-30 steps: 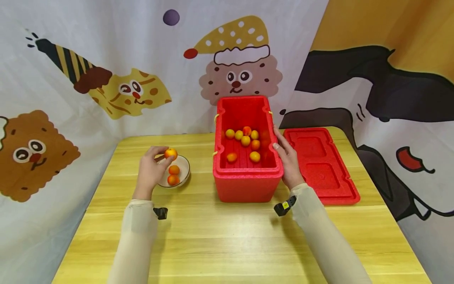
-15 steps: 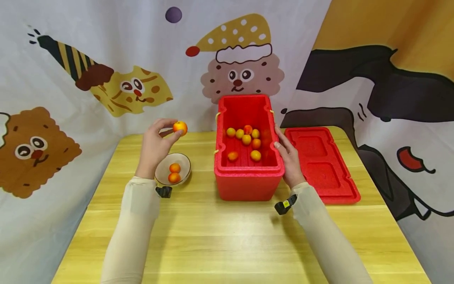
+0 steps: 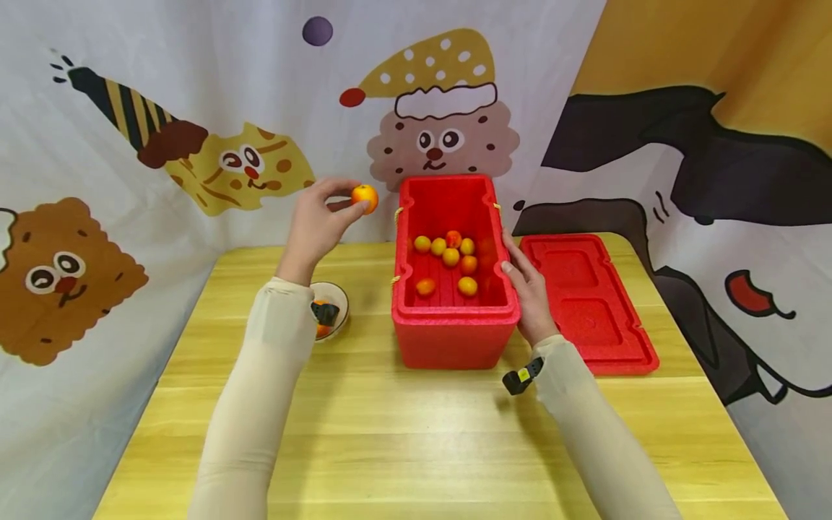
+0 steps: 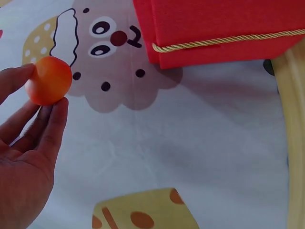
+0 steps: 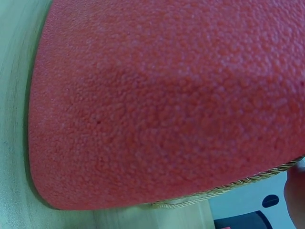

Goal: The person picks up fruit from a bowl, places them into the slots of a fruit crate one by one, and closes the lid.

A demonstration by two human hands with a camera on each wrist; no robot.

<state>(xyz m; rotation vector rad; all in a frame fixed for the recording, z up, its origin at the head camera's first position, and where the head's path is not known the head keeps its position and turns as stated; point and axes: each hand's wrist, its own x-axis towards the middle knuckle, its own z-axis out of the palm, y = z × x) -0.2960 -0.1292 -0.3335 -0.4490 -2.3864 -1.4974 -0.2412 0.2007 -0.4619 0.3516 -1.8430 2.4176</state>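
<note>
Between the thumb and fingertips of my left hand [image 3: 320, 225] is a small round orange fruit [image 3: 365, 198], raised above the table left of the red foam box [image 3: 455, 339]. The left wrist view shows the same fruit [image 4: 49, 81] smooth and orange-red. Several yellow and orange fruits [image 3: 451, 257] lie on the box floor. My right hand [image 3: 531, 300] rests against the right outer side of the box, fingers extended, thumb at the rim. At the left, a bowl [image 3: 336, 295] with orange fruit is partly hidden by my wrist camera.
A red lid [image 3: 594, 310] lies flat on the wooden table [image 3: 416, 448], right of the box. Gold cord [image 4: 228, 40] runs along the box's side. A patterned curtain [image 3: 227, 72] hangs close behind the table and box.
My left hand has lifted the fruit from the bowl and carried it up and right, towards the box. My right hand and the box have stayed in place.
</note>
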